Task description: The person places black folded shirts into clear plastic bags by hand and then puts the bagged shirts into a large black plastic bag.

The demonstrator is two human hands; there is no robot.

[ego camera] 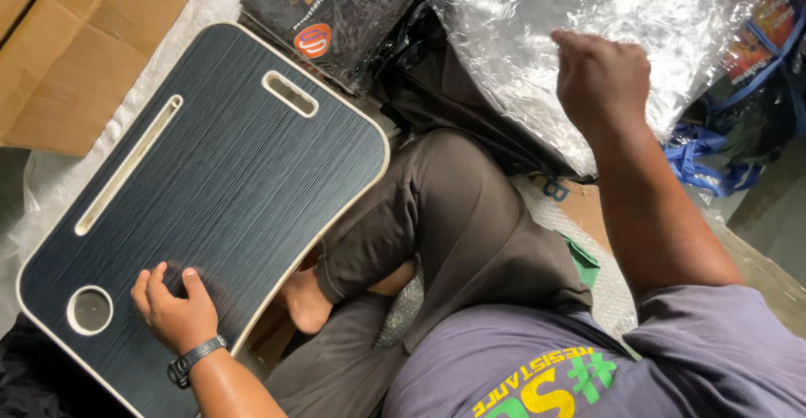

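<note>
A dark wood-grain lap tray (227, 166) with a cream rim lies beside my bent leg; it has a long slot, a handle cut-out and a round cup hole (90, 310). My left hand (172, 305), with a black wristband, rests fingers-down on the tray near the cup hole, holding it flat. My right hand (600, 78) reaches out with fingers curled on a crinkled clear plastic bag (579, 23) at the upper right.
Flattened cardboard (75, 40) lies at the upper left. A stack of black plastic-wrapped packages (336, 7) sits behind the tray. Blue straps and more bagged items (739, 107) crowd the right edge. A green scrap (583, 263) and bubble wrap lie by my leg.
</note>
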